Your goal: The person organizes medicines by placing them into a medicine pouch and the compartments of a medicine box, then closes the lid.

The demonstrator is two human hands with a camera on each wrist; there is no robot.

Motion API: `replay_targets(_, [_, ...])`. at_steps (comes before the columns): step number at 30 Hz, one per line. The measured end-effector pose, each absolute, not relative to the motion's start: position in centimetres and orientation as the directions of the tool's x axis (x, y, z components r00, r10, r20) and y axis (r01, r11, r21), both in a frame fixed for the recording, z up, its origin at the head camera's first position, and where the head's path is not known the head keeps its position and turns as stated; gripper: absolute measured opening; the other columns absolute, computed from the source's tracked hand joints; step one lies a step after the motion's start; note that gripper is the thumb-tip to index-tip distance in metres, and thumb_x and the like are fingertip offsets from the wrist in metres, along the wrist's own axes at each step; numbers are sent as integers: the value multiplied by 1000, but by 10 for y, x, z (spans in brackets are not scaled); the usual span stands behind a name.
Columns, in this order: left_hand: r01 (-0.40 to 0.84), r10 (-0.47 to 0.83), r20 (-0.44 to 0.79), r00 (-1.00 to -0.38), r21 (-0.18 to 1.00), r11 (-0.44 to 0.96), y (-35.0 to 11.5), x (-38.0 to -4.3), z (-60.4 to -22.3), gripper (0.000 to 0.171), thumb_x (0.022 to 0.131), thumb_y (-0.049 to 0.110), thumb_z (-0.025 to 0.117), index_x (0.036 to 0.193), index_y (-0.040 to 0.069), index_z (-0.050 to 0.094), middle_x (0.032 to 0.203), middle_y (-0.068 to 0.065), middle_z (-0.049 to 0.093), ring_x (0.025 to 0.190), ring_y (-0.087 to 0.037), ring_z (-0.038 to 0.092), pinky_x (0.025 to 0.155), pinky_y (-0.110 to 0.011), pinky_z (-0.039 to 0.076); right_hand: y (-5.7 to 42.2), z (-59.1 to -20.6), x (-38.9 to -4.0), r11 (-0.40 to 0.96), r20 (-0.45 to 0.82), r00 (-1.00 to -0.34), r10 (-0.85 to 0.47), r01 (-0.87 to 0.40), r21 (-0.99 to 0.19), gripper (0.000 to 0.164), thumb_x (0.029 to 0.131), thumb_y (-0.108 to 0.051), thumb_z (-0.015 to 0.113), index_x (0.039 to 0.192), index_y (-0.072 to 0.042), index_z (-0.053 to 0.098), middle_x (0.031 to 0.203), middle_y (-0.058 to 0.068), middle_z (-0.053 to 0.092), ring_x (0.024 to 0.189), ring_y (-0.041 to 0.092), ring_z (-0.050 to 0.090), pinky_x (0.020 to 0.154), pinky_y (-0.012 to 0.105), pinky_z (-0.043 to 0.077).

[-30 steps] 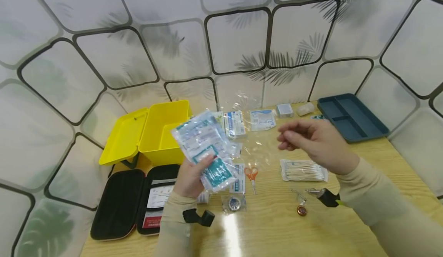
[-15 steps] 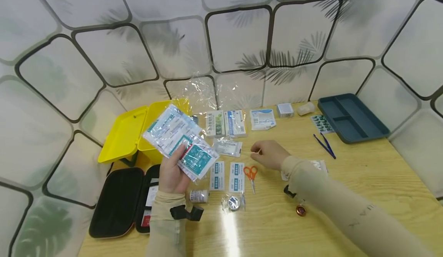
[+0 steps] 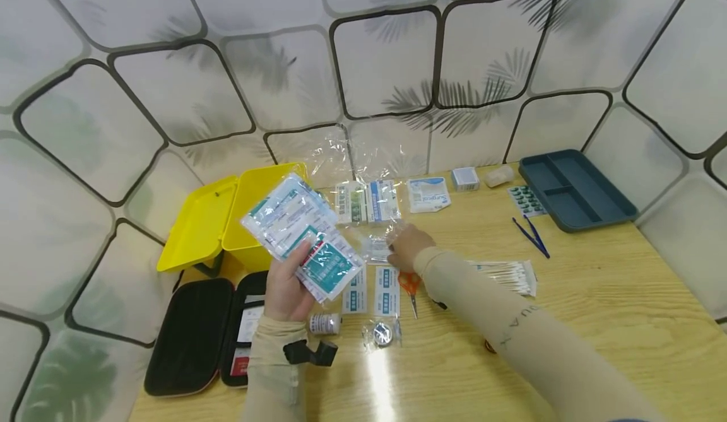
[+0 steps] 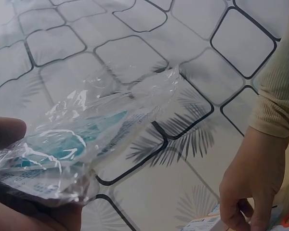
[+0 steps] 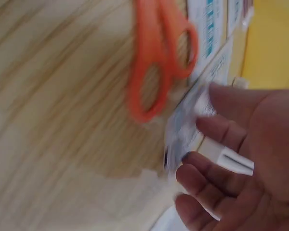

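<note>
My left hand [image 3: 288, 286] grips a clear plastic bag [image 3: 303, 236] holding white and teal printed packets, thumb across its front, above the table. In the left wrist view, the bag [image 4: 72, 149] lies between thumb and fingers. My right hand [image 3: 410, 248] reaches down to a small clear-wrapped packet [image 3: 376, 250] on the table. In the right wrist view, the thumb and index finger of this hand [image 5: 241, 154] pinch the edge of that packet [image 5: 185, 125], somewhat blurred. Orange-handled scissors [image 3: 410, 283] lie just below the right hand.
Behind are an open yellow box [image 3: 250, 245], two cartons [image 3: 367, 201], a surgical packet [image 3: 428, 195] and a blue divided tray [image 3: 602, 214]. Cotton swabs [image 3: 508, 277] and blue tweezers [image 3: 532, 239] lie right; a black case [image 3: 190, 340] lies left. A tape roll [image 3: 383, 334] is in front.
My right hand has moved left and down from the right side to the clear-wrapped packet. The left hand has shifted left and tilted the bag, still gripping it.
</note>
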State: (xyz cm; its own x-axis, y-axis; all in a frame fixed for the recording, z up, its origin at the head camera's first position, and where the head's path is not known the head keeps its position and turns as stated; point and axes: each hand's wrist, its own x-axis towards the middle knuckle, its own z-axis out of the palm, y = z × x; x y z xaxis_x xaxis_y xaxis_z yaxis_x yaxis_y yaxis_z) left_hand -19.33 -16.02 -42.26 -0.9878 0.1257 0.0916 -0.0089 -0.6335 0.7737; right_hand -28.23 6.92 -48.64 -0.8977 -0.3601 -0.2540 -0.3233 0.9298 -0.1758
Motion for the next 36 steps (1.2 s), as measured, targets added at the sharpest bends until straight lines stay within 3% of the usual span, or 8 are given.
replay_targets(6, [-47,170,76,-982,781,-623,-153,-192,-423,50,102,8,41,149,20,28,148,-15,36,125,-31,49,97,-48,46,91,-476,-279,953,-319,-923,-215,-127,-276,69,81,-36,74,132,4,52,136,23,48,126,39,44,108,44,36])
replay_targets(12, [-71,196,64,-978,788,-611,-149,-191,-424,52,102,8,43,149,23,27,146,-14,38,122,-31,51,96,-49,47,129,-454,-271,911,-267,-930,-253,-137,-389,41,88,-27,61,120,-3,62,121,18,62,112,35,56,98,47,44])
replay_targets(17, [-81,219,68,-973,792,-605,-145,-191,-425,52,102,8,43,149,21,26,145,-16,38,120,-31,52,96,-48,47,191,-414,-242,796,-201,-936,-290,-119,-594,32,95,-23,56,115,1,63,98,11,67,80,20,61,70,36,52])
replay_targets(19, [-76,214,69,-974,794,-604,-144,-191,-426,51,101,8,44,148,21,27,144,-16,39,119,-31,53,95,-48,47,217,-399,-230,731,-121,-960,-252,-107,-674,34,97,-21,57,122,2,59,99,12,67,77,15,61,65,30,52])
replay_targets(22, [-70,203,68,-977,796,-602,-144,-192,-426,51,101,8,45,148,20,29,142,-15,42,118,-30,54,94,-48,48,243,-382,-215,673,136,-984,-115,-177,-718,29,94,-16,63,118,1,64,106,11,65,84,5,57,67,22,48])
replay_targets(27, [-69,198,61,-978,804,-591,-143,-193,-425,48,101,8,45,146,16,31,139,-16,45,116,-29,57,93,-47,49,243,-375,-200,712,603,-797,38,-402,-575,21,82,7,67,96,-6,77,89,4,52,73,6,38,56,23,28])
replay_targets(30, [-85,213,51,-976,807,-584,-142,-192,-425,48,101,8,44,146,16,31,139,-16,45,116,-29,56,94,-48,49,233,-376,-194,626,690,-723,24,-528,-575,28,81,16,59,95,-1,76,85,3,55,68,7,41,50,16,29])
replay_targets(36, [-128,260,24,-965,826,-550,-141,-190,-425,50,101,10,47,147,19,30,141,-17,43,115,-31,56,93,-50,48,220,-367,-177,350,639,-768,-46,-611,-710,36,86,19,46,115,9,65,117,10,57,81,14,52,58,14,45])
